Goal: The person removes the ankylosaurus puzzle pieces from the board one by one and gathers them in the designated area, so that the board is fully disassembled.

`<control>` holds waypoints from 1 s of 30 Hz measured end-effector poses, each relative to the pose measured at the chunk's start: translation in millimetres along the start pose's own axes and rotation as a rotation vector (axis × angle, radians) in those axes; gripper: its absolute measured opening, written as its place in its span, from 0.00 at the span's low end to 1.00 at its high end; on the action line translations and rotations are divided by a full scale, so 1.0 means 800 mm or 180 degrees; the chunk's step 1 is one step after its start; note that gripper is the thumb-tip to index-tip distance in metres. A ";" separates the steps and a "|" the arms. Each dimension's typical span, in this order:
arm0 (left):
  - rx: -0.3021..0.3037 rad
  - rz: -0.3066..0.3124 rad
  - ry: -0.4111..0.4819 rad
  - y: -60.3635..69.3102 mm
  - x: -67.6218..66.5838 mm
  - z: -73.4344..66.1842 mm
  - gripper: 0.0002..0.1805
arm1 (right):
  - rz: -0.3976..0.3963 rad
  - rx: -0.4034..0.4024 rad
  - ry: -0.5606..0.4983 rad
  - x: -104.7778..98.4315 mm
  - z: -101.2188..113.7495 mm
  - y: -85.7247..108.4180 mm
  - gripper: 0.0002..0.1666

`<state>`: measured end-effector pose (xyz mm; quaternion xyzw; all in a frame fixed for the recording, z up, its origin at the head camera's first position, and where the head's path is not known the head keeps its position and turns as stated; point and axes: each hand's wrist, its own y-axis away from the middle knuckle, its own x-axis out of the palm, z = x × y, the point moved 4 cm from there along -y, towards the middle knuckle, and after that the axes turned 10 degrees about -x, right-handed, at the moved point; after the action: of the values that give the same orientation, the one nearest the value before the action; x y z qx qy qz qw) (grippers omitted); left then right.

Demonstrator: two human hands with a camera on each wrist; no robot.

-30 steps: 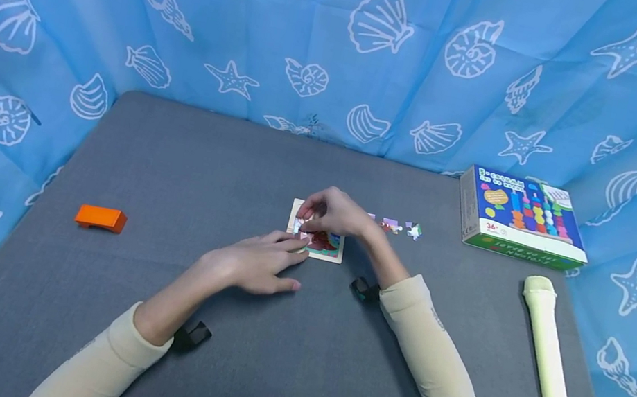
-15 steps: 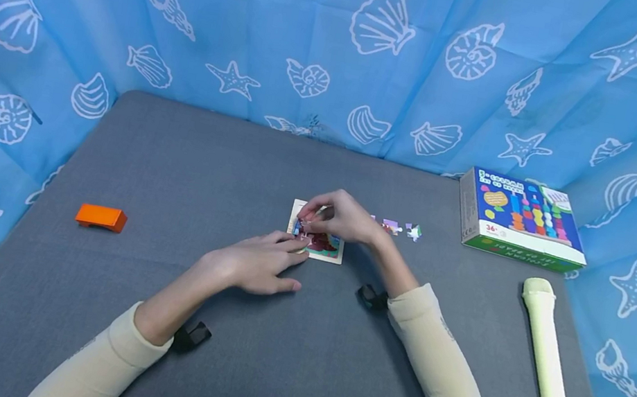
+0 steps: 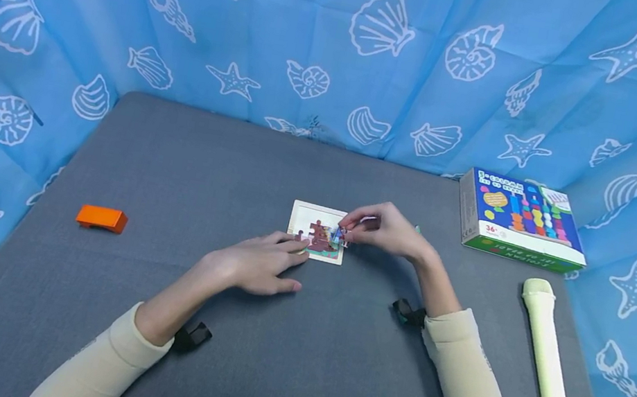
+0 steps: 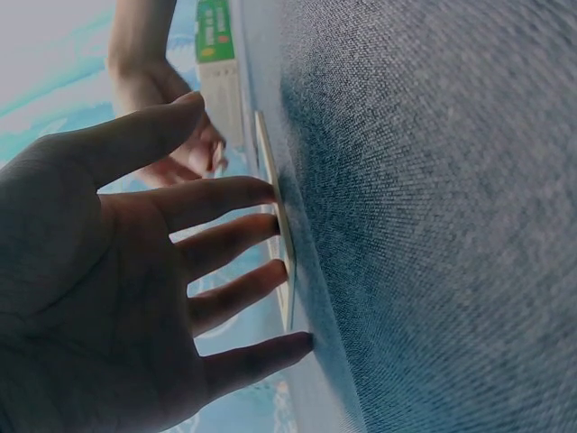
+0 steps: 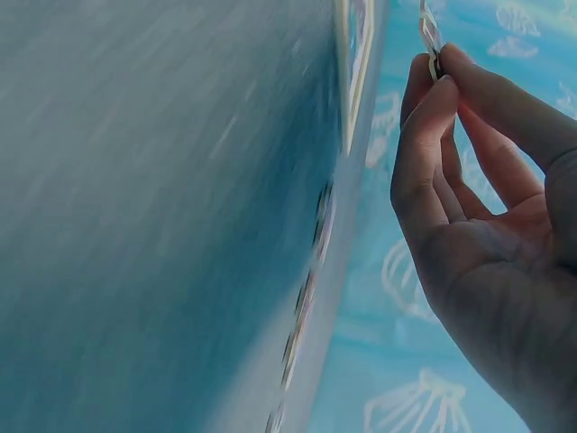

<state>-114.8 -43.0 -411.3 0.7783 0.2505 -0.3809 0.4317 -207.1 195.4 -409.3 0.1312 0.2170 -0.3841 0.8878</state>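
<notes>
A small puzzle board [image 3: 304, 214] with a pale rim lies mid-table, a few picture pieces set in its lower and right parts. My left hand [image 3: 257, 264] rests its extended fingertips on the board's lower left edge; in the left wrist view, spread fingers [image 4: 236, 248] touch the rim. My right hand [image 3: 387, 230] pinches a puzzle piece [image 5: 431, 38] between thumb and fingertips, over the board's right edge. Loose puzzle pieces [image 5: 305, 298] lie in a row on the table in the right wrist view; the right hand mostly hides them from the head view.
An orange block [image 3: 101, 218] lies at the left. At the right are a bead-set box [image 3: 524, 219] and a pale yellow toy microphone [image 3: 546, 349]. Blue shell-print curtain [image 3: 320, 37] surrounds the grey table [image 3: 289, 376].
My right hand has moved from the board's left part to its right edge, lifting a puzzle piece away and uncovering the board's upper left. The left hand stays in place.
</notes>
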 end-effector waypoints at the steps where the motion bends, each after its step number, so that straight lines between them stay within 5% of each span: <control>1: -0.0003 0.0002 -0.0002 0.000 0.000 0.000 0.39 | -0.0025 0.0026 0.0001 -0.004 -0.003 0.006 0.14; 10: 0.0033 0.0002 0.0050 0.003 -0.002 -0.002 0.38 | -0.0097 0.0246 0.0176 -0.030 -0.029 0.047 0.14; 22: 0.0045 0.0010 0.0052 0.004 -0.001 0.000 0.38 | 0.0037 0.0185 0.0413 -0.023 -0.032 0.044 0.10; 30: 0.0032 0.0025 0.0077 0.005 -0.002 -0.001 0.38 | 0.0074 0.0389 0.0327 -0.020 -0.032 0.042 0.09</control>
<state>-112.5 -44.1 -408.1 0.7860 0.2507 -0.3711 0.4261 -199.4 238.1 -421.3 0.2072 0.2368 -0.3790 0.8702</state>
